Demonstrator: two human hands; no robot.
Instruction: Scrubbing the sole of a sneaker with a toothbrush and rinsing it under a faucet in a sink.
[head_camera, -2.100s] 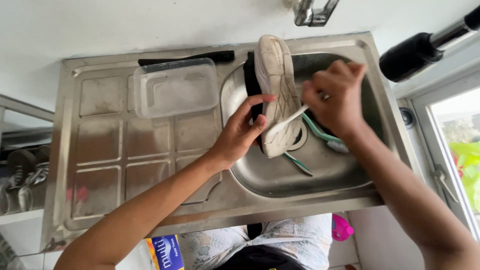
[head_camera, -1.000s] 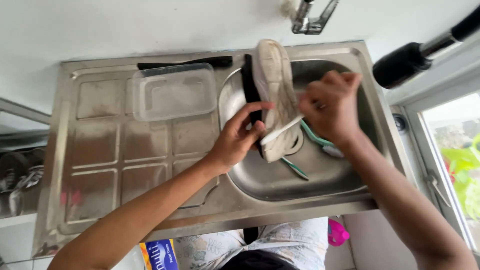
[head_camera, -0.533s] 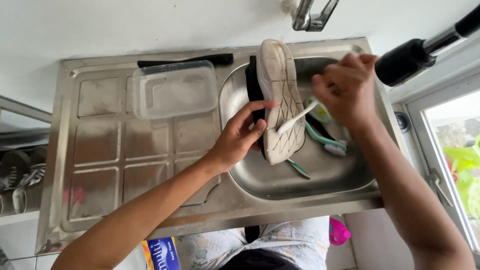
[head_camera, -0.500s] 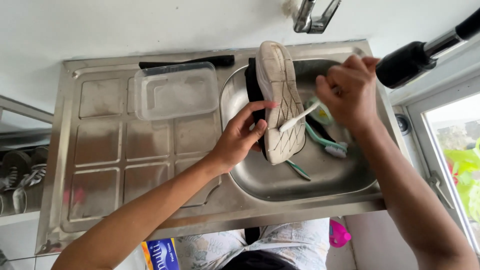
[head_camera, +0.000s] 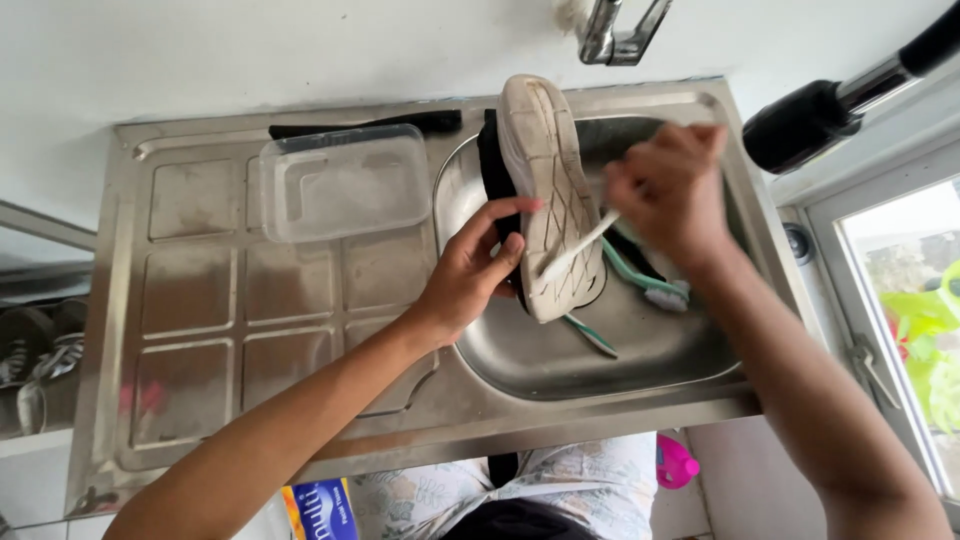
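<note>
- The stainless steel bench (head_camera: 200, 330) is spreading out on the far left, its draining board pressed into shallow square panels; most of those panels are lying bare, leaving open room up to the raised outer rim.
- A clear plastic container (head_camera: 345, 182), rectangular with rounded corners, is sitting at the back of the draining board, just beside the basin, with a thin black strip (head_camera: 365, 124) lying behind it along the wall edge.
- The left hand (head_camera: 470, 275) is reaching in over the basin's left rim, its fingers curled closed around the side of the shoe (head_camera: 545, 195), with the fingertips pressing on the edge of the sole.
- The shoe is standing tilted in the round steel sink (head_camera: 600, 360), heel down and toe pointing toward the wall, its pale, grubby, grooved sole facing up and its black upper showing along the left edge.
- A white brush (head_camera: 578, 245) is lying across the lower part of the sole, touching it.
- The right hand (head_camera: 668, 195), blurred, is closing around the brush's handle, just right of the shoe and above the basin.
- A green-and-white brush (head_camera: 640, 282) is lying on the basin floor under that hand.
- A black handle with a metal collar (head_camera: 830, 105) is jutting in beyond the sink's right rim, crowding that side.
</note>
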